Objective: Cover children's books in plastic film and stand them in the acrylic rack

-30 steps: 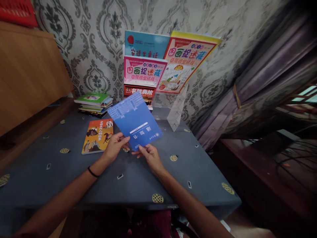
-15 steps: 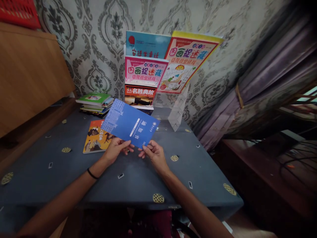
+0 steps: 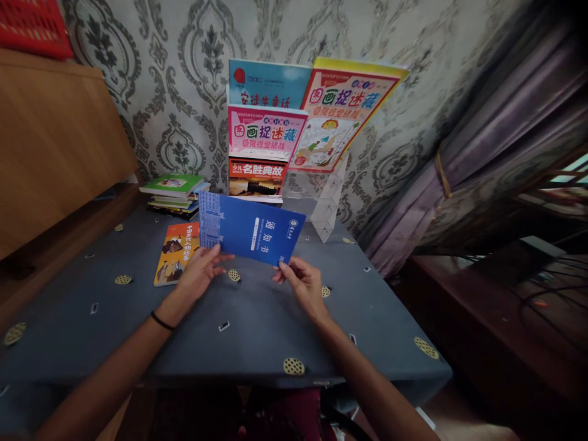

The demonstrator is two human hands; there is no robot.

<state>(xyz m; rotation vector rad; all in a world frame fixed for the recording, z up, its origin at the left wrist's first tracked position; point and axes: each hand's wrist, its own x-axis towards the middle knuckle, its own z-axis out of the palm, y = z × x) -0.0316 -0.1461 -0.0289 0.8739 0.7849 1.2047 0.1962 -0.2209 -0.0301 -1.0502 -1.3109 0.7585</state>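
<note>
Both my hands hold a blue booklet [image 3: 239,226] with white Chinese print, raised above the table and turned sideways. My left hand [image 3: 202,269] pinches its lower left edge, thumb on the front cover. At its lower right corner, my right hand [image 3: 303,285] grips it between thumb and fingers. An orange book [image 3: 173,254] lies flat on the table behind my left hand, partly covered by the hand and the booklet. Beyond the booklet stands a clear acrylic rack [image 3: 328,214] bearing a pink book [image 3: 266,131], a red-and-black book [image 3: 256,177], a teal book [image 3: 271,79] and a yellow-edged book [image 3: 344,116].
A stack of books [image 3: 172,193] with a green one on top sits at the back left. Beside it is a wooden cabinet [image 3: 64,135] carrying a red basket [image 3: 34,27]. A purple curtain [image 3: 422,184] hangs beyond the right edge of the blue-grey tablecloth [image 3: 184,343].
The blue booklet has turned closer to level and shifted slightly right. My left hand has slid left along its lower edge, while my right hand moved right with its corner.
</note>
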